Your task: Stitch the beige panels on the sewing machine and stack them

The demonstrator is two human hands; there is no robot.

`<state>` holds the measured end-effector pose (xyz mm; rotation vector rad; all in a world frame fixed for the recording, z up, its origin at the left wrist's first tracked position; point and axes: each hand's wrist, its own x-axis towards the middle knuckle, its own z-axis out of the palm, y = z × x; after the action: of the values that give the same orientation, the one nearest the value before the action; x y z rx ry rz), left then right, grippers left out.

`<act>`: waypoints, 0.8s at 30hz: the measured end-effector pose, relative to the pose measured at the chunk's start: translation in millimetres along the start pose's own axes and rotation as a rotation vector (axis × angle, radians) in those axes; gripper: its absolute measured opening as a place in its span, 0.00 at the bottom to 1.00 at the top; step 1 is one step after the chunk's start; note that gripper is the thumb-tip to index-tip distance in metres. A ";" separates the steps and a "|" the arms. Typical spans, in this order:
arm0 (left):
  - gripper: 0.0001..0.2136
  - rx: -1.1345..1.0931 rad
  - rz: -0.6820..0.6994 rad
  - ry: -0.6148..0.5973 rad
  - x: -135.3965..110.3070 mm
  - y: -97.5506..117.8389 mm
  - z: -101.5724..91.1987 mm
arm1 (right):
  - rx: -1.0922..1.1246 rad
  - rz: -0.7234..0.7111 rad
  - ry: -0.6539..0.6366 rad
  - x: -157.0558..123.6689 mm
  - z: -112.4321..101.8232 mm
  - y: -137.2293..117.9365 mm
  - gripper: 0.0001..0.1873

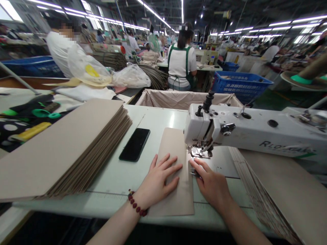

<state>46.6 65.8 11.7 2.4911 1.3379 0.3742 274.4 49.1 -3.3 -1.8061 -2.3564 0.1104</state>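
two hands (157,180) (212,185), one beige panel (173,144) (under both)

The sewing machine head (230,126) overhangs the work at centre right, obstructing forward passage of the right hand (212,183); its presser foot (199,152) sits just beyond. The right board stack (276,190) blocks sideways travel at lower right. The left hand (158,180) has passage across the table top (114,170) to the phone (134,144) and left board stack (63,146).

White sewing table (109,180), stacked tan board sheets (63,146) at left, black smartphone (134,144) beside them, single tan sheet (173,146), second stack (278,194) at right
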 end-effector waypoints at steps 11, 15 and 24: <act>0.19 -0.004 0.007 -0.001 0.4 -0.8 0.5 | 0.010 -0.002 -0.010 0.5 -2.2 0.7 0.35; 0.20 -0.004 0.021 -0.006 -0.1 -0.4 0.3 | 0.015 0.000 0.005 0.1 -0.5 0.8 0.35; 0.25 0.005 0.056 -0.060 -1.0 0.8 -2.0 | 0.010 -0.002 0.000 0.6 -1.3 0.9 0.35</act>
<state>45.9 64.9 13.9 2.5276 1.2505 0.3062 275.3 49.9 -2.1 -1.7993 -2.3528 0.1219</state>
